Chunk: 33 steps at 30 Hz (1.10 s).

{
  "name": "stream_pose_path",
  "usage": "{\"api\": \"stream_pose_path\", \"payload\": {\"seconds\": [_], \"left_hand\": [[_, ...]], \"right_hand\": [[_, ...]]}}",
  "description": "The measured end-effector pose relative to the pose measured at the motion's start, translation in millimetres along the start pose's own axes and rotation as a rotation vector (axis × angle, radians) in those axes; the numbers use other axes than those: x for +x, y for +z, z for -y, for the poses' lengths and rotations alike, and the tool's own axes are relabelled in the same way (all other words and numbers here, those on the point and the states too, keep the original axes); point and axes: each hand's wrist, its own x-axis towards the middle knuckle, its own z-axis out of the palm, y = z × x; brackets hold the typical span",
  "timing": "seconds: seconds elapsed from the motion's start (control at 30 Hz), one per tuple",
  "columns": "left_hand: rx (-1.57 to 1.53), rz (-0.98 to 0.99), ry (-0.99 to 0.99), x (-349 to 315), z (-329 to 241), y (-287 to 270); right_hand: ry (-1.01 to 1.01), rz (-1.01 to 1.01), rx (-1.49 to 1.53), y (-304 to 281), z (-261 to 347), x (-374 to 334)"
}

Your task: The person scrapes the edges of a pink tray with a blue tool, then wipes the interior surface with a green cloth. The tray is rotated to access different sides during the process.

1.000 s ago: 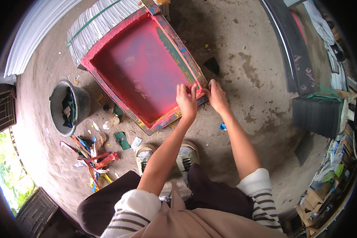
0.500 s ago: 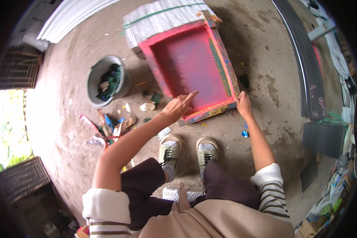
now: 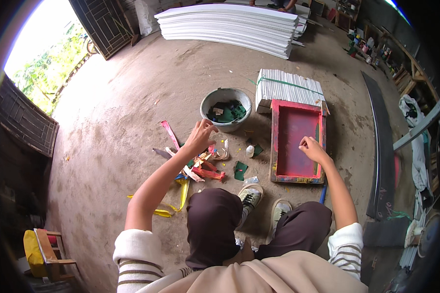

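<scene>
Frame [image 3: 275, 141], red-stained inside, lies against or just beside the strapped white bundle [image 3: 289, 88]; loose strips [image 3: 209, 173] lie ungathered, and no finished result shows; the left hand [image 3: 200, 136] is loosely parted, seemingly empty; the right hand [image 3: 314, 150], curled over the frame, obscures its fingertips, so grip or contact cannot be told

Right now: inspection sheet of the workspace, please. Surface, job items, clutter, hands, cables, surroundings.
Surface: floor, grey-brown, with stains.
Job's things: pink-rimmed frame, recessed, near the green-strapped white stack.
Clutter: multicoloured scraps on the floor; bucket holding green pieces.
Hands: left hand raised, nothing seen in it; right hand over the frame, grip unclear.
Cables: nothing seen.
Surroundings: larger white stack; another person, partly visible, at the far edge.
</scene>
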Motion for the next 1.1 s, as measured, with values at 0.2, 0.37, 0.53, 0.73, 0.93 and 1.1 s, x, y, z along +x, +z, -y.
{"api": "stream_pose_path", "payload": {"seconds": [0.2, 0.37, 0.53, 0.73, 0.93, 1.1], "left_hand": [[-0.165, 0.047, 0.025, 11, -2, 47], [-0.293, 0.227, 0.102, 53, -46, 112], [-0.226, 0.383, 0.144, 73, -109, 177], [-0.012, 0.499, 0.486, 74, -130, 245], [-0.249, 0.668, 0.588, 83, -149, 325], [-0.444, 0.675, 0.509, 96, -213, 386]], "right_hand": [[0.006, 0.062, -0.065, -5, 22, -11], [0.221, 0.027, -0.001, -2, -41, -64], [0.524, -0.11, 0.144, 31, -147, -140], [0.775, -0.252, 0.092, 112, -238, -194], [0.821, -0.386, -0.015, 158, -252, -168], [0.897, -0.325, 0.006, 156, -244, -160]]}}
